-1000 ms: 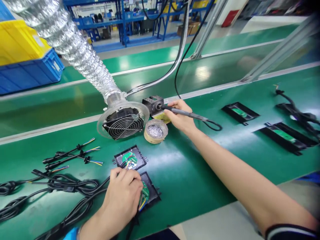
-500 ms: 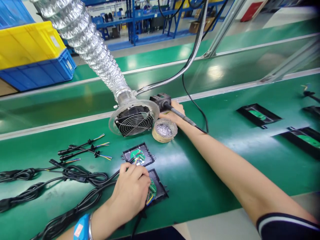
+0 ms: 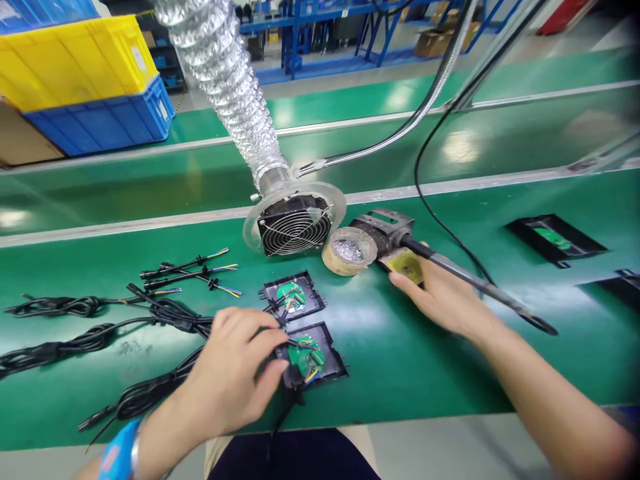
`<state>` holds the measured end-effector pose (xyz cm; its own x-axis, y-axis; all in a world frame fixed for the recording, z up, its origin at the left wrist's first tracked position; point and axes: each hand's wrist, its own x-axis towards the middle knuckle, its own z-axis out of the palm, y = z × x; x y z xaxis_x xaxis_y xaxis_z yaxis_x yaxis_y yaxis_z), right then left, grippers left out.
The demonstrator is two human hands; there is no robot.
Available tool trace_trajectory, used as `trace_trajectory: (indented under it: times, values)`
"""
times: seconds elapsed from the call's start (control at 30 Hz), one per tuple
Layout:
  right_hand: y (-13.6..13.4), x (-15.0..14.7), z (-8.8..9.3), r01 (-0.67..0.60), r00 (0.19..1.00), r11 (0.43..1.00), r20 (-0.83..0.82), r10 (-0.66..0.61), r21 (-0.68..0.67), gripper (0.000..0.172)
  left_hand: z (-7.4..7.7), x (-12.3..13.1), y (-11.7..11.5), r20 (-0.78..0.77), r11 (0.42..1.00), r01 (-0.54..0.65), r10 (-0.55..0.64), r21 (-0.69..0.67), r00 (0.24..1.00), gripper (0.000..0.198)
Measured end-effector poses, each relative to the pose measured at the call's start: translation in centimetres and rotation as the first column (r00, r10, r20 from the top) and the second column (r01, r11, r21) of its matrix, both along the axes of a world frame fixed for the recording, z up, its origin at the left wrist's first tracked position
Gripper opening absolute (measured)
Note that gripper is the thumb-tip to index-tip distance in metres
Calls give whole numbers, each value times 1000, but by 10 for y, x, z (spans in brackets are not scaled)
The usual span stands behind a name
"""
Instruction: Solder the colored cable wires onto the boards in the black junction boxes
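Observation:
My left hand (image 3: 240,373) is at the left edge of the nearer black plastic case (image 3: 333,357), thumb and index finger apart. Inside that case is a green circuit board (image 3: 306,359) with coloured wires, and a black cable lies by my fingertips. Just behind it sits a second black case (image 3: 313,293) with a similar wired board. My right hand (image 3: 445,290) grips the soldering iron stand (image 3: 385,227), thumb by its yellow sponge (image 3: 406,267). The soldering iron (image 3: 450,267) rests in the stand, above my hand. A round tub of shiny solder (image 3: 349,253) stands beside the stand.
A fume extractor fan (image 3: 295,230) hangs from a foil duct (image 3: 230,87) behind the cases. Black cables (image 3: 180,317) with bared wire ends lie at left. More black cases (image 3: 557,240) are at right. Stacked yellow and blue bins (image 3: 100,113) stand at back left.
My right hand has come nearer and to the right, with the soldering iron stand shifted the same way. My left hand has drawn back left, uncovering the nearer board. The view has shifted.

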<state>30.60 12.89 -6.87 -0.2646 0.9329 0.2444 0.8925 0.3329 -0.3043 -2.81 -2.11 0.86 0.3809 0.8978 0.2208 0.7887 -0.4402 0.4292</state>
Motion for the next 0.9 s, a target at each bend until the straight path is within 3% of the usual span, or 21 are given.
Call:
trace_trajectory:
  times: [0.1,0.2,0.3,0.37,0.43,0.5,0.57,0.63,0.7,0.73,0.77,0.8,0.83,0.87,0.9]
  values:
    - [-53,-8,11,-71,982,985,183,42,158,76,6,-51,-37,-129,980,-196,197,19,972,30]
    - [-88,-43,37,-320,947,916,113,301,242,47,-3,-93,-75,-276,918,-397,384,10,881,45]
    - [-101,-109,62,-574,801,797,-74,594,189,21,-20,-112,-99,-375,858,-512,486,35,789,52]
    - [-106,-162,69,-704,679,690,-127,723,169,11,-30,-114,-105,-378,857,-514,491,46,785,40]
    - [-114,-213,68,-789,599,599,-50,799,135,3,-32,-112,-105,-340,878,-471,471,88,814,23]
    - [-123,-253,65,-821,565,556,50,823,129,5,-25,-109,-103,-284,892,-417,451,173,846,17]
    - [-127,-275,68,-827,556,535,115,823,172,9,-9,-104,-101,-219,873,-392,459,291,861,22]
    - [-121,-279,80,-795,597,565,116,794,220,12,10,-95,-100,-116,766,-439,546,470,830,43]
    - [-107,-267,100,-680,710,684,4,704,263,15,23,-78,-96,34,569,-520,653,637,757,75]
    - [-99,-256,111,-584,770,761,-103,629,282,17,26,-66,-94,93,520,-541,659,661,746,85]
    - [-92,-243,121,-477,805,830,-236,544,288,20,25,-52,-90,120,550,-537,619,639,776,87]
    - [-88,-228,129,-368,807,888,-380,452,274,22,20,-36,-85,123,653,-502,536,567,835,83]
    - [-86,-211,135,-265,774,934,-524,355,241,23,12,-19,-79,99,808,-399,398,433,912,74]
    - [-88,-194,138,-169,707,967,-660,254,192,24,2,-3,-73,94,920,-271,255,282,962,73]
    - [-92,-177,138,-71,617,988,-773,149,134,23,-10,11,-67,74,973,-168,158,159,985,82]
